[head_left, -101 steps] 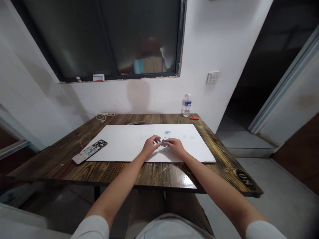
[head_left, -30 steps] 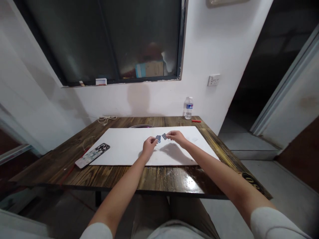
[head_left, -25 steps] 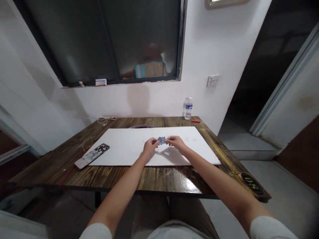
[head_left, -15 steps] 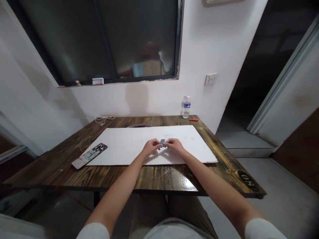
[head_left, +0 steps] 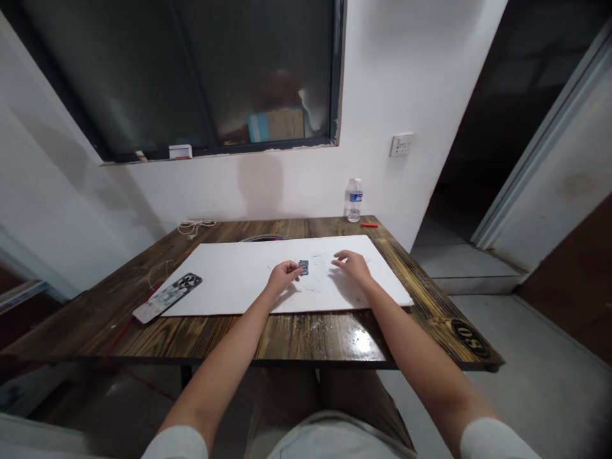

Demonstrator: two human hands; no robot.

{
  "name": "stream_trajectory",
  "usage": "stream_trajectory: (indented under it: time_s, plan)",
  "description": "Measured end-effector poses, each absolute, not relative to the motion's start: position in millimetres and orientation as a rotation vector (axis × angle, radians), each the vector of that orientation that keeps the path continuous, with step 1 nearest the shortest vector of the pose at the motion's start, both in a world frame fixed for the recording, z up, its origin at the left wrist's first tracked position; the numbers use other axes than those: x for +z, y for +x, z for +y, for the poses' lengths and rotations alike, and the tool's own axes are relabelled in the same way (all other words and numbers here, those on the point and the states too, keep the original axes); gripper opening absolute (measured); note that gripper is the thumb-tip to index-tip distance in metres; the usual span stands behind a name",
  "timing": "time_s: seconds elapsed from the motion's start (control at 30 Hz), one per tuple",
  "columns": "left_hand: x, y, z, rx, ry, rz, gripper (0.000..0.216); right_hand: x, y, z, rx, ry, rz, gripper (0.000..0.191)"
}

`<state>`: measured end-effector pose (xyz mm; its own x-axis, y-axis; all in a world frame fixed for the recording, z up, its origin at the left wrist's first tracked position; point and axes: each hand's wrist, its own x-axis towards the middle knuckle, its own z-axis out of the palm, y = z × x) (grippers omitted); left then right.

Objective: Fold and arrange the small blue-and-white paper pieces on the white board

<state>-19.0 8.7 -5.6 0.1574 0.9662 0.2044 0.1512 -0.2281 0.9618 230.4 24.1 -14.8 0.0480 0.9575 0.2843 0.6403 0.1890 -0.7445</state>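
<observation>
Between the fingertips of my left hand (head_left: pixel 284 276) is a small dark blue-grey flat piece (head_left: pixel 303 267) with pale bands across it; its exact kind is too small to make out. My right hand (head_left: pixel 352 265) is off to the right, fingers apart and holding nothing, above the white board (head_left: pixel 234 280). A few thin, short marks or slivers lie on the board around and between the hands; I cannot tell which they are.
The board lies on a dark wooden table (head_left: pixel 100 325). A phone (head_left: pixel 167 298) overlaps its left corner. At the back stand a water bottle (head_left: pixel 354 200) and a red pen-like stick (head_left: pixel 369 225). A white cable (head_left: pixel 196 225) is coiled at the back left.
My right hand has let go of the small piece and moved right, its fingers apart. My left hand keeps hold of the piece and has shifted slightly left.
</observation>
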Motion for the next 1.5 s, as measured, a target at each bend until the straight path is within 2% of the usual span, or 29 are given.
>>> stream_trajectory:
  time_s: [0.1,0.23,0.63,0.77,1.0,1.17,1.27,1.37,1.5]
  plan:
    - [-7.5,-19.9,11.4,1.205,1.537,1.123,0.044,-14.9,262.3,24.0,0.127,-1.96,-1.659,0.034]
    - [-9.2,-20.9,13.2,1.21,1.526,1.132,0.042,-18.3,279.6,21.5,0.017,-2.265,-1.655,0.035]
    - [-5.6,-20.9,8.7,1.209,1.511,1.174,0.041,-19.3,275.2,22.1,-0.012,-2.237,-1.759,0.026]
    - [-4.9,-20.3,7.9,1.217,1.518,1.171,0.044,-21.1,275.9,25.8,0.085,-2.07,-1.735,0.021]
    - [-6.1,-20.1,9.1,1.197,1.494,1.191,0.042,-25.8,260.6,36.4,0.463,-1.555,-1.541,0.032]
    - [-8.9,-19.9,9.9,1.186,1.488,1.206,0.039,-26.3,228.2,32.7,0.765,-1.195,-1.547,0.03]
    - [-9.1,-19.4,8.5,1.177,1.488,1.225,0.039,-24.7,205.4,21.6,0.716,-1.036,-1.635,0.035]
    - [-8.4,-18.8,6.2,1.188,1.478,1.239,0.037,-21.9,188.4,8.0,0.614,-0.895,-1.73,0.029]
    - [-7.6,-18.0,3.9,1.179,1.488,1.234,0.034,-22.3,178.9,-3.2,0.655,-0.794,-1.795,0.009]
